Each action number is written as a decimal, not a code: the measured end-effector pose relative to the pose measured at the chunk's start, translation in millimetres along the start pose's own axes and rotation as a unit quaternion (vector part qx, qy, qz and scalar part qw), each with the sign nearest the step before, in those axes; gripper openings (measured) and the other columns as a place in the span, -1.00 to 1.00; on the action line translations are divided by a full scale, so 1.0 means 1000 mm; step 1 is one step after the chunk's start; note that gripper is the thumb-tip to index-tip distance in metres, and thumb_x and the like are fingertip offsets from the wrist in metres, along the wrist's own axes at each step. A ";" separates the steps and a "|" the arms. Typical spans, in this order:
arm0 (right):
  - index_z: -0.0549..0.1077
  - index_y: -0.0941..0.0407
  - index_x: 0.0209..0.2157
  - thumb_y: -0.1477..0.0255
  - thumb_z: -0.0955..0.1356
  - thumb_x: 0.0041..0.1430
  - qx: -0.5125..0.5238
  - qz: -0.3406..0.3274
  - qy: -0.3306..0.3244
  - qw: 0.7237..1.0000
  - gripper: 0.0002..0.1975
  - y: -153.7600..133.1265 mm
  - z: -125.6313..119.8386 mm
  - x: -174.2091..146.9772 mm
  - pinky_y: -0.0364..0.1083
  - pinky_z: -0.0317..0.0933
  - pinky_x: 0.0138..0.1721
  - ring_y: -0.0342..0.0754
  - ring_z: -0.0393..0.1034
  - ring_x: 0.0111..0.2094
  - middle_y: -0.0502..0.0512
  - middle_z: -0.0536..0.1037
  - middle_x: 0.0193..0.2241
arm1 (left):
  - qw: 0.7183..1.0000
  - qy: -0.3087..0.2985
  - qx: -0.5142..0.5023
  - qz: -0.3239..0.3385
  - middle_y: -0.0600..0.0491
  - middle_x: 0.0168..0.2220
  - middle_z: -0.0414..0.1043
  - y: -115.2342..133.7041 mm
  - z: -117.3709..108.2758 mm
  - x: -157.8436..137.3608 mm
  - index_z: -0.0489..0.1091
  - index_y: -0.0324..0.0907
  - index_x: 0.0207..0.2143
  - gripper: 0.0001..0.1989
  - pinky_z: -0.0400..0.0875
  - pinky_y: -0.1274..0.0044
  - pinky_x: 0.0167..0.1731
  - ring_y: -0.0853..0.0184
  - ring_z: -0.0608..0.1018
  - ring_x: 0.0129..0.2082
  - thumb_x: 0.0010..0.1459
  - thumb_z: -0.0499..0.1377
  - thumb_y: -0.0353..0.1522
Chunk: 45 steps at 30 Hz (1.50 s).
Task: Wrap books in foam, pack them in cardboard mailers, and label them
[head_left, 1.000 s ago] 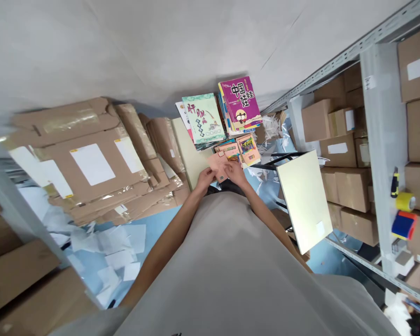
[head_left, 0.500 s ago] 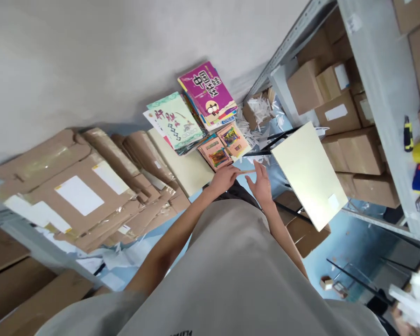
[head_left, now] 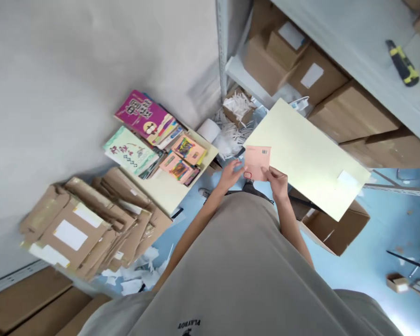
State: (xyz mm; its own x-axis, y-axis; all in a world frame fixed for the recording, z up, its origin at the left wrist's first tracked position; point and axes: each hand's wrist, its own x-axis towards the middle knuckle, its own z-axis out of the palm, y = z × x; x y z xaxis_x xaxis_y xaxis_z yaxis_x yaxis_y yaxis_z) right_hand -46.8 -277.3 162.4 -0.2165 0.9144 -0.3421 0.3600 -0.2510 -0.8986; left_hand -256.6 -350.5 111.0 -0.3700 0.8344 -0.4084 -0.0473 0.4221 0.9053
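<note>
A small pink book (head_left: 257, 162) with a barcode near one corner is held up in front of my waist, its barcode side facing me. My right hand (head_left: 277, 182) pinches it at the lower right corner, thumb on the cover. At its left edge is my left hand (head_left: 230, 175), fingers apart; whether the fingertips touch the book I cannot tell. To the left, small pink picture-covered books (head_left: 178, 168) lie on a cream table (head_left: 168, 198), beside a stack topped by a purple book (head_left: 143, 114) and another topped by a green book (head_left: 131, 151).
A cream board (head_left: 308, 149) lies to the right, above an open cardboard box (head_left: 350, 228). Flattened cartons (head_left: 91, 224) are piled at left. Metal shelving at right holds boxes (head_left: 367, 112) and a yellow-black utility knife (head_left: 402, 63). A box of paper shreds (head_left: 240, 107) stands in the corner.
My view and body have turned right, toward the cream board. The book, edge-on before, now shows its barcode side. My left hand's fingers have spread away from it; my right hand pinches its corner.
</note>
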 end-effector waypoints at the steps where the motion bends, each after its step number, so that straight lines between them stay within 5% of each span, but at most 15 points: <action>1: 0.85 0.05 -0.14 -0.26 0.61 0.19 0.071 0.021 0.005 0.997 -0.36 0.001 -0.015 0.012 0.08 0.62 -0.14 0.17 0.73 -0.20 0.08 0.85 -0.23 | 0.998 -0.030 -0.046 -0.012 -0.28 0.23 0.76 0.004 0.020 0.007 0.66 -0.19 0.14 -0.52 0.53 0.02 0.48 -0.12 0.74 0.32 0.34 0.47 -0.07; 6: 0.86 -0.02 -0.07 -0.22 0.72 -0.01 0.200 0.065 0.014 0.977 -0.34 0.000 -0.092 0.058 0.22 0.75 0.01 0.16 0.79 -0.12 0.09 0.89 -0.14 | 0.986 -0.079 -0.146 -0.014 -0.08 -0.09 0.82 0.042 0.113 0.026 0.68 -0.10 -0.21 -0.45 0.65 0.20 0.26 0.04 0.79 0.02 0.24 0.47 0.20; 11: 0.86 -0.06 0.01 -0.25 0.67 0.14 0.210 0.048 -0.006 0.977 -0.36 0.004 -0.150 0.075 0.24 0.76 0.07 0.15 0.79 -0.03 0.10 0.89 -0.07 | 0.991 -0.077 -0.111 -0.014 -0.05 -0.13 0.80 0.079 0.158 0.032 0.69 -0.10 -0.20 -0.42 0.66 0.33 0.11 0.11 0.77 -0.03 0.22 0.51 0.22; 21: 0.73 0.06 0.29 -0.26 0.57 0.30 0.180 0.017 0.046 0.982 -0.19 0.032 -0.180 0.095 0.14 0.66 -0.06 0.04 0.65 -0.26 0.01 0.76 -0.34 | 0.990 -0.092 -0.105 -0.003 -0.08 -0.07 0.84 0.106 0.197 0.059 0.77 -0.18 0.00 -0.30 0.71 0.28 0.09 0.12 0.79 -0.09 0.09 0.64 0.18; 29: 0.75 -0.08 0.08 -0.13 0.61 0.32 0.166 -0.074 0.071 0.981 -0.49 0.027 -0.220 0.111 0.29 0.60 0.30 0.21 0.72 0.17 0.17 0.81 0.08 | 0.987 -0.104 -0.083 0.091 -0.09 -0.07 0.81 0.127 0.218 0.077 0.76 -0.12 -0.05 -0.41 0.69 0.19 0.21 0.07 0.79 0.02 0.10 0.67 0.11; 33: 0.77 -0.12 -0.11 -0.17 0.60 0.34 0.144 -0.100 0.062 0.983 -0.57 0.021 -0.237 0.108 0.40 0.58 0.37 0.31 0.60 0.38 0.19 0.72 0.28 | 0.975 -0.105 -0.060 0.184 -0.16 0.19 0.70 0.132 0.219 0.084 0.71 -0.06 -0.30 -0.47 0.64 0.15 0.30 -0.03 0.69 0.34 0.19 0.60 0.20; 35: 0.79 -0.11 -0.06 -0.21 0.57 0.37 0.156 -0.083 0.041 0.983 -0.52 0.019 -0.243 0.103 0.38 0.63 0.28 0.28 0.69 0.24 0.19 0.78 0.16 | 0.971 -0.097 -0.056 0.210 -0.17 0.29 0.64 0.133 0.219 0.086 0.68 -0.06 -0.36 -0.43 0.65 0.16 0.27 -0.07 0.64 0.42 0.19 0.60 0.22; 38: 0.80 -0.09 0.05 -0.23 0.52 0.42 0.181 -0.044 0.010 0.982 -0.46 0.018 -0.246 0.098 0.26 0.70 0.11 0.17 0.74 0.02 0.13 0.82 0.01 | 0.976 -0.092 -0.059 0.191 -0.16 0.16 0.70 0.134 0.222 0.086 0.70 -0.07 -0.33 -0.42 0.69 0.22 0.18 -0.03 0.73 0.26 0.21 0.58 0.23; 43: 0.76 -0.06 0.13 -0.18 0.63 0.29 0.182 -0.030 0.043 0.982 -0.41 0.021 -0.234 0.099 0.04 0.62 -0.26 0.00 0.62 -0.27 0.11 0.80 -0.02 | 0.984 -0.079 -0.123 0.098 -0.15 0.19 0.76 0.132 0.226 0.077 0.66 -0.07 0.29 -0.22 0.78 0.26 0.08 0.03 0.81 0.10 0.31 0.49 0.27; 45: 0.75 -0.05 0.12 -0.19 0.62 0.30 0.182 -0.018 0.075 0.980 -0.39 0.023 -0.226 0.104 0.01 0.57 -0.34 0.00 0.58 -0.31 0.10 0.79 -0.09 | 0.982 -0.109 -0.144 0.049 -0.19 0.16 0.78 0.129 0.228 0.073 0.64 -0.13 0.32 -0.14 0.81 0.21 0.07 -0.02 0.83 0.09 0.30 0.47 0.31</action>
State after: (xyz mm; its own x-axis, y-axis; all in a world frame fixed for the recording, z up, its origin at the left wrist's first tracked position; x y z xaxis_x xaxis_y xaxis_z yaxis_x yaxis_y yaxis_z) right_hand 144.6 -116.2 168.1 -0.0766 0.9547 -0.2876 0.0004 -0.2884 -0.9575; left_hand -78.0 -154.6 171.9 -0.1804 0.9351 -0.3051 -0.2932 0.2449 0.9242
